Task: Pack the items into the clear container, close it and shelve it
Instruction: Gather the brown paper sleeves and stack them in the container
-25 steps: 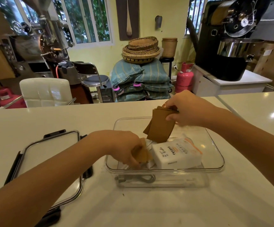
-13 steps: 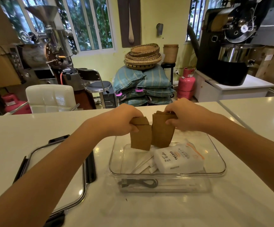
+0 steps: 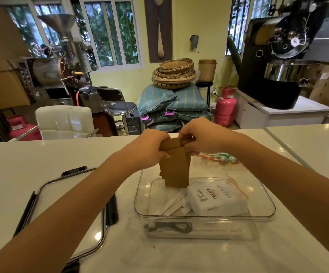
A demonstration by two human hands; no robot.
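Clear container (image 3: 203,217) holds white packet (image 3: 216,198), print unreadable.

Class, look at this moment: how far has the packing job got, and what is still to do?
Done: a white packet and white sachets lie in the clear container. In hand: the left hand and right hand hold brown sleeves together above it. Left: a colourful wrapper on the counter, the lid still off, then shelving.

Both hands, left hand (image 3: 151,148) and right hand (image 3: 203,137), pinch a brown paper stack (image 3: 176,168) above the clear container (image 3: 205,217). A white packet (image 3: 216,198) lies inside. The lid (image 3: 69,209) rests left on the tabletop (image 3: 31,160).
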